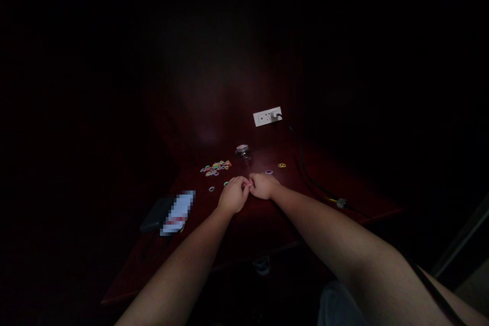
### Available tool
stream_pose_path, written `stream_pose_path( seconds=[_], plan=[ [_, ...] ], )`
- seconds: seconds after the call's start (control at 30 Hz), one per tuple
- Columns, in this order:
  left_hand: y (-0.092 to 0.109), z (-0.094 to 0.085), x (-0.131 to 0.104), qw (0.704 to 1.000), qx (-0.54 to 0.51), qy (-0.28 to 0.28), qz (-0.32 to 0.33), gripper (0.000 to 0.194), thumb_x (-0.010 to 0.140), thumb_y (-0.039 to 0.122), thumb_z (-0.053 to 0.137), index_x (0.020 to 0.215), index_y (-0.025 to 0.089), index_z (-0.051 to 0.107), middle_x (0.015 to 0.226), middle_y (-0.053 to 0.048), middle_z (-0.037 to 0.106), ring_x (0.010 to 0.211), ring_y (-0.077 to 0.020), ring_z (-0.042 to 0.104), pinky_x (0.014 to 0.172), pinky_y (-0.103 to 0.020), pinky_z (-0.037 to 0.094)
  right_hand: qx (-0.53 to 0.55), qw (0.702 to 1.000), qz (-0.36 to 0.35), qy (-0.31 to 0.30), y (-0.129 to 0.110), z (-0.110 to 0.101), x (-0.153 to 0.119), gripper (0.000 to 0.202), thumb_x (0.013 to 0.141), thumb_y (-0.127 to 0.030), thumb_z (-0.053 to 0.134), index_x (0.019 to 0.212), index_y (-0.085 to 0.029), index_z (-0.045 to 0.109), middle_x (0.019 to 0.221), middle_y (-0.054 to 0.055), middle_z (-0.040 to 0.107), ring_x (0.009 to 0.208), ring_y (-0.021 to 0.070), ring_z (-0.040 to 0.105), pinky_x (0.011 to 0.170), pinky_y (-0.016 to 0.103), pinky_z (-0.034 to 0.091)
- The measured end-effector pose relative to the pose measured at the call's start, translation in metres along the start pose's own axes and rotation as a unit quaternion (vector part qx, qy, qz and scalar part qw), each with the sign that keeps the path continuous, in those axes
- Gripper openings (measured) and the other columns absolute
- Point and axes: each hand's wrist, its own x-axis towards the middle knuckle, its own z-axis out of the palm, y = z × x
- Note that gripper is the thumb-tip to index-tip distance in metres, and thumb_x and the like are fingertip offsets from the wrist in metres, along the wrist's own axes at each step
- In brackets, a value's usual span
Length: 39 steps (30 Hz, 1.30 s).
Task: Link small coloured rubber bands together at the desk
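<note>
My left hand [234, 194] and my right hand [263, 186] meet over the middle of a dark red table, fingertips touching. Both have their fingers curled in a pinch; whatever lies between them is too small and dark to make out. Just beyond my left hand a green band [226, 183] is partly hidden, and a pale band [211, 189] lies to its left. A purple band [269, 172] rests behind my right hand, with yellow bands [281, 165] farther right. A loose pile of colourful small bands [217, 167] is spread at the back left.
A small clear jar [243, 152] with a lid stands at the back. On the wall, a white socket [267, 116] holds a plug whose black cable [305, 173] runs down the right side. A dark box-like object [156, 215] and a blurred-out light item [178, 213] lie left.
</note>
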Motion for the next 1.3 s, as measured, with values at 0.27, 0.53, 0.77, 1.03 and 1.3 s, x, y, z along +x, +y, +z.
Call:
stream_pose_path(
  seconds=[0.27,0.53,0.77,1.03,1.3],
  plan=[
    [-0.009,0.006,0.006,0.998,-0.059,0.001,0.02,0.01,0.083,0.022,0.049,0.085,0.019,0.058,0.086,-0.004,0.062,0.082,-0.0162,0.055,0.078,-0.028,0.043,0.055,0.991,-0.07,-0.101,0.015,-0.004,0.027,0.015,0.073,-0.03,0.055,0.076,-0.016,0.06,0.069,0.003,0.064,0.055,0.0112,0.052,0.049,0.021,0.032],
    [-0.013,-0.001,0.012,0.99,-0.139,-0.019,-0.01,0.013,0.083,0.028,0.05,0.085,0.018,0.059,0.083,-0.003,0.062,0.079,-0.0139,0.056,0.073,-0.026,0.044,0.346,0.925,-0.118,-0.104,0.039,0.0,0.025,0.009,0.07,-0.022,0.053,0.07,-0.016,0.048,0.055,-0.007,0.044,0.048,0.0055,0.036,0.045,0.017,0.025],
    [-0.01,-0.005,0.011,0.972,-0.224,-0.055,-0.045,0.018,0.083,0.031,0.051,0.087,0.016,0.06,0.085,-0.004,0.063,0.077,-0.0132,0.056,0.07,-0.025,0.045,0.449,0.883,-0.11,-0.082,0.034,-0.005,0.015,0.012,0.076,-0.025,0.053,0.074,-0.017,0.045,0.047,-0.01,0.04,0.039,0.0047,0.033,0.04,0.016,0.02],
    [-0.007,-0.009,0.008,0.954,-0.288,-0.054,-0.07,0.022,0.083,0.038,0.052,0.084,0.017,0.059,0.08,-0.001,0.063,0.071,-0.011,0.055,0.067,-0.024,0.045,0.464,0.875,-0.108,-0.081,0.028,-0.006,0.01,0.017,0.079,-0.03,0.055,0.074,-0.018,0.044,0.046,-0.01,0.04,0.037,0.0044,0.033,0.037,0.017,0.022],
    [-0.006,-0.009,0.008,0.949,-0.302,-0.062,-0.062,0.023,0.084,0.038,0.05,0.082,0.017,0.059,0.078,-0.001,0.062,0.069,-0.0107,0.054,0.066,-0.023,0.044,0.449,0.883,-0.112,-0.075,0.028,-0.008,0.009,0.021,0.078,-0.031,0.059,0.075,-0.017,0.043,0.048,-0.009,0.042,0.04,0.0041,0.034,0.039,0.017,0.022]
  ],
)
